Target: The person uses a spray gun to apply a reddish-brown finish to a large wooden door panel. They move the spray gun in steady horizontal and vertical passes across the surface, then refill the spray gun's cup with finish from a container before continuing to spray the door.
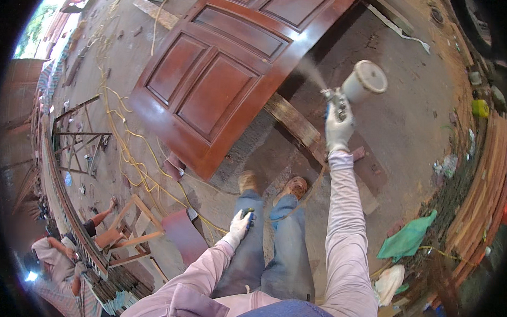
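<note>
A large reddish-brown panelled wooden door [216,96] lies raised above the ground ahead of me, its surface glossy. My right hand [339,131], in a whitish work glove, is stretched forward beyond the door's right edge. It is closed around a spray gun [329,94] with a white cup [363,83] on it. A pale mist leaves the nozzle toward the door's edge. Low beside my left thigh is my left hand [238,227], also gloved, with its fingers curled. Something small and dark shows at those fingers, too unclear to name.
A wooden beam [294,122] runs under the door. Yellow hose [132,135] lies in loops at left, near a wooden frame [136,230] and a brown panel [184,234]. Another person [66,258] sits at lower left. Stacked planks [481,189] and green cloth [410,236] lie at right.
</note>
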Demonstrator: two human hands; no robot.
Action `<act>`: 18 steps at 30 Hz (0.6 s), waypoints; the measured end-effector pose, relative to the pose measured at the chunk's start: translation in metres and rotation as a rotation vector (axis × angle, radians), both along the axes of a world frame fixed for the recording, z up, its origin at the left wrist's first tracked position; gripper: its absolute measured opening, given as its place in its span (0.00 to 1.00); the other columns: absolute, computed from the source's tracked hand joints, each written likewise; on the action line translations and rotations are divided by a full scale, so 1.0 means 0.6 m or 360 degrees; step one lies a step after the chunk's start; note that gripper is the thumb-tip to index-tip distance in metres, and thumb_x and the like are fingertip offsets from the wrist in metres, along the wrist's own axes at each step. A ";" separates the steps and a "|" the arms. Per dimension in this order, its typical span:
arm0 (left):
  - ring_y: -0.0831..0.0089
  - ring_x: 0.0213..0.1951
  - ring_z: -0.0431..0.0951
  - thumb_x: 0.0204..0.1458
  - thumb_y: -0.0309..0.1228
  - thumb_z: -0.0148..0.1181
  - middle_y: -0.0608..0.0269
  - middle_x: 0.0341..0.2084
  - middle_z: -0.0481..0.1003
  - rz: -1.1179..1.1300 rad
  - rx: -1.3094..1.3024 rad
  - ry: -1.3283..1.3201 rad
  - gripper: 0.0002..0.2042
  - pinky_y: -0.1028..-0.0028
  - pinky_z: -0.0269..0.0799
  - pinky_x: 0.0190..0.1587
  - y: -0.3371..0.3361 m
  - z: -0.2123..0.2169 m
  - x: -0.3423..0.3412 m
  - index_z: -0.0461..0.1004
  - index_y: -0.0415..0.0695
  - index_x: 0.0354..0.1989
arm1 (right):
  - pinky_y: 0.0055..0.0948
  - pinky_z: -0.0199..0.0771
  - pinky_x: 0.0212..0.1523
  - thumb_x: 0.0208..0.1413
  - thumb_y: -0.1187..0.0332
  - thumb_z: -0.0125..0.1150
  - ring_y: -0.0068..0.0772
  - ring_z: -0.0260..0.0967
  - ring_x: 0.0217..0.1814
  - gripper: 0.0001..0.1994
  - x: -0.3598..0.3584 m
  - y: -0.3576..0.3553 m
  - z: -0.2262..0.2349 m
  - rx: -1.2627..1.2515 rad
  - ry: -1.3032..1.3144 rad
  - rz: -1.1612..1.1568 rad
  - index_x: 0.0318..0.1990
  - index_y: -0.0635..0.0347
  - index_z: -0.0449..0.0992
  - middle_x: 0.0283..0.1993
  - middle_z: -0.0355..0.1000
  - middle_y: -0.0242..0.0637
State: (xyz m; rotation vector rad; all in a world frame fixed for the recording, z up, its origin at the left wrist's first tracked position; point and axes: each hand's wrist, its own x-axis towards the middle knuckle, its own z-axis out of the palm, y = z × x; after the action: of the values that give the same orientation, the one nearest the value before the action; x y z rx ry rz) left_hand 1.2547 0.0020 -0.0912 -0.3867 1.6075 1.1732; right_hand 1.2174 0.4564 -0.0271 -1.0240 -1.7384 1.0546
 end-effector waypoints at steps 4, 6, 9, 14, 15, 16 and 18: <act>0.74 0.40 0.77 0.62 0.34 0.55 0.61 0.40 0.78 -0.0310 -0.0144 0.0065 0.15 0.75 0.73 0.44 0.028 0.022 0.024 0.73 0.45 0.55 | 0.31 0.72 0.54 0.61 0.71 0.58 0.35 0.75 0.55 0.19 -0.019 0.057 0.011 0.0181 -0.0148 -0.0172 0.59 0.63 0.72 0.54 0.76 0.44; 0.67 0.45 0.78 0.62 0.37 0.54 0.57 0.44 0.78 -0.0728 -0.0272 0.0382 0.16 0.70 0.72 0.49 0.036 0.036 0.024 0.72 0.44 0.55 | 0.31 0.72 0.54 0.61 0.72 0.58 0.34 0.75 0.55 0.19 -0.017 0.042 0.014 0.0108 -0.0091 -0.0071 0.59 0.63 0.71 0.54 0.76 0.45; 0.57 0.52 0.75 0.61 0.41 0.52 0.51 0.49 0.77 -0.1200 -0.0424 0.0653 0.19 0.64 0.69 0.55 0.087 0.088 0.008 0.72 0.42 0.55 | 0.30 0.71 0.55 0.61 0.73 0.57 0.34 0.75 0.54 0.19 0.004 -0.001 0.025 -0.0066 -0.0082 0.0145 0.59 0.66 0.71 0.53 0.76 0.45; 0.51 0.51 0.74 0.59 0.42 0.50 0.48 0.47 0.76 -0.1423 -0.0284 0.0885 0.18 0.59 0.69 0.54 0.125 0.075 -0.046 0.73 0.42 0.50 | 0.30 0.69 0.57 0.60 0.75 0.57 0.34 0.73 0.57 0.19 -0.009 -0.082 0.046 -0.0357 -0.0137 0.0309 0.59 0.68 0.70 0.54 0.76 0.45; 0.51 0.50 0.75 0.58 0.41 0.50 0.48 0.45 0.77 -0.1442 -0.0248 0.0886 0.17 0.58 0.69 0.53 0.130 0.072 -0.056 0.74 0.43 0.48 | 0.30 0.68 0.59 0.61 0.75 0.56 0.33 0.72 0.59 0.19 -0.019 -0.093 0.056 -0.0460 -0.0200 0.0305 0.59 0.69 0.69 0.57 0.75 0.44; 0.49 0.48 0.75 0.58 0.40 0.51 0.48 0.43 0.77 -0.1454 -0.0232 0.0916 0.16 0.57 0.70 0.51 0.133 0.066 -0.066 0.73 0.42 0.46 | 0.30 0.68 0.59 0.61 0.76 0.55 0.33 0.72 0.60 0.19 -0.034 -0.100 0.065 -0.0503 -0.0193 0.0264 0.60 0.69 0.69 0.58 0.74 0.44; 0.50 0.44 0.76 0.56 0.39 0.52 0.49 0.39 0.77 -0.1555 -0.0223 0.1023 0.14 0.57 0.70 0.48 0.133 0.050 -0.087 0.74 0.43 0.42 | 0.30 0.67 0.60 0.62 0.76 0.54 0.32 0.71 0.61 0.19 -0.065 -0.108 0.070 -0.0592 -0.0191 0.0212 0.60 0.69 0.69 0.59 0.73 0.43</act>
State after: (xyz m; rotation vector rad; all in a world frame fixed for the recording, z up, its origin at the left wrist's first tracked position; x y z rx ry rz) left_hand 1.2027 0.0818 -0.0611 0.7154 2.0432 0.4184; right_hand 1.1785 0.3916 0.0147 -1.2324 -1.7632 1.4670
